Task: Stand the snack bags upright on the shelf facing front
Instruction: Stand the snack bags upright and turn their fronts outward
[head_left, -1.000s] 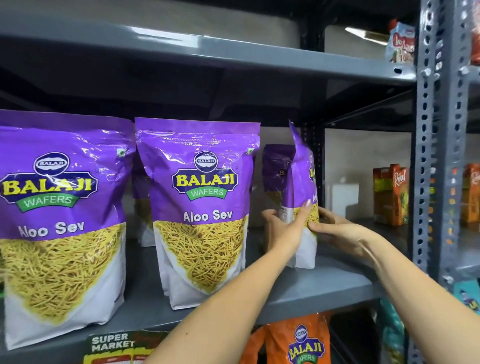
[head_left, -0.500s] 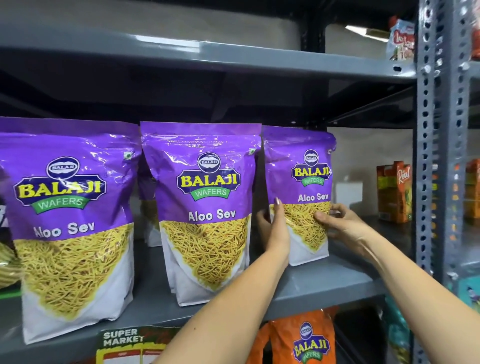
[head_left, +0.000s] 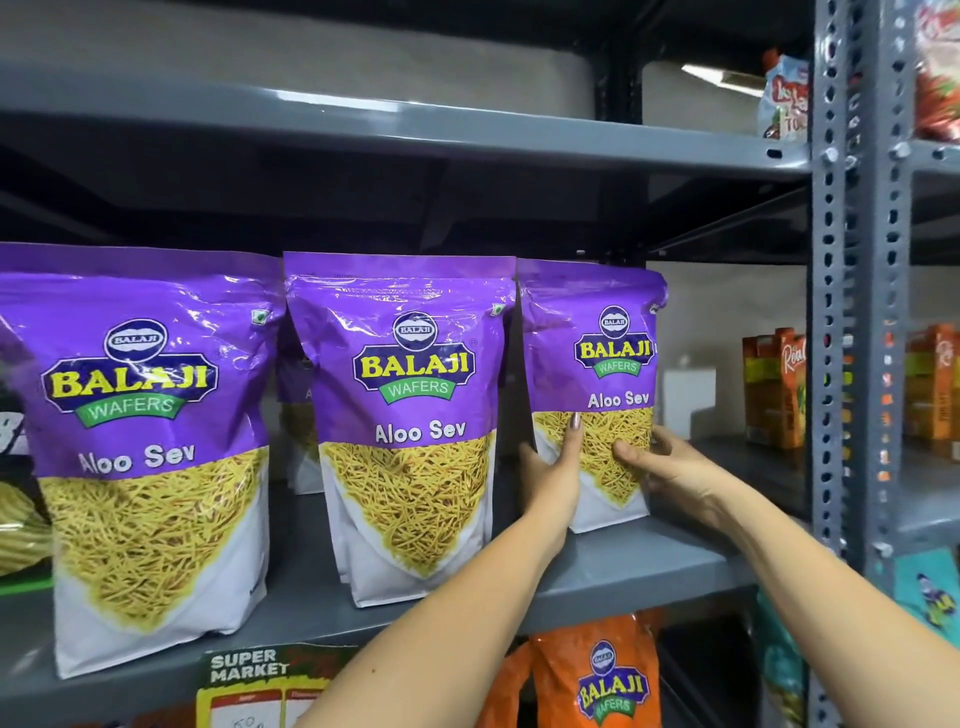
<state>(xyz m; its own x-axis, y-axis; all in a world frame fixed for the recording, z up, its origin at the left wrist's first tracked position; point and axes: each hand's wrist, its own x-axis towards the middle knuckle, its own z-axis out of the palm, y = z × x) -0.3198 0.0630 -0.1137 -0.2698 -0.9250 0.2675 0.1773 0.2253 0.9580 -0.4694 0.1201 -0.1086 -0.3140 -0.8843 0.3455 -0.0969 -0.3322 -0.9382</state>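
Three purple Aloo Sev snack bags stand upright on the grey shelf (head_left: 639, 566), fronts toward me. The left bag (head_left: 140, 447) and the middle bag (head_left: 415, 415) stand free. The right bag (head_left: 597, 358) sits further back, gripped low on both sides. My left hand (head_left: 553, 473) holds its left edge with a finger up the front. My right hand (head_left: 670, 467) clasps its lower right corner. More purple bags (head_left: 296, 395) show partly behind the front row.
A perforated grey upright post (head_left: 852, 312) bounds the shelf on the right. Orange juice cartons (head_left: 774, 389) stand beyond it. An upper shelf (head_left: 415, 124) hangs overhead. An orange snack bag (head_left: 602, 675) and a supermarket price tag (head_left: 249, 686) sit below.
The right bag, edge-on a second ago, has been turned by both hands so its front faces me, and it now stands beside the middle bag.
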